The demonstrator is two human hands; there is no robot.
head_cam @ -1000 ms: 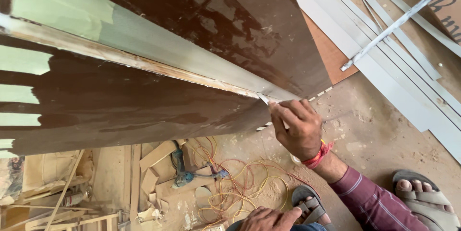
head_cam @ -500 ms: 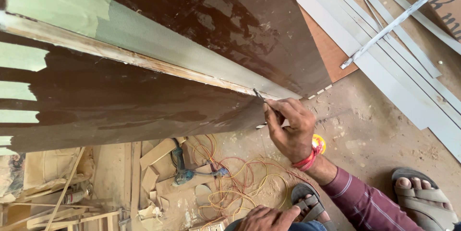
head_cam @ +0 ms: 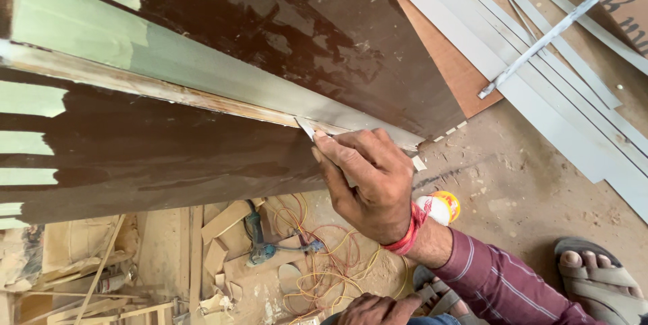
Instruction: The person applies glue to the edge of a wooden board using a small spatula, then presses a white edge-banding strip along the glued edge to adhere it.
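My right hand [head_cam: 368, 183] pinches a small thin blade [head_cam: 305, 127] and presses its tip against the pale raw edge [head_cam: 202, 99] of a big glossy brown laminated board [head_cam: 169, 163]. A red thread band circles that wrist, and the sleeve is maroon. Only the knuckles of my left hand [head_cam: 378, 308] show at the bottom edge, low over my lap; its fingers are cut off by the frame. Green film patches cover parts of the board at the left.
A white glue bottle with a yellow cap [head_cam: 439, 207] sits behind my wrist. Tangled yellow and red wires [head_cam: 324, 257], a blue power tool [head_cam: 260, 251] and wood scraps lie on the dusty floor. Grey strips [head_cam: 560, 95] and an orange sheet [head_cam: 452, 62] lie at the right; my sandalled foot [head_cam: 601, 278] is bottom right.
My right hand has slid left along the board's edge with the blade. The left hand stays low at the bottom edge.
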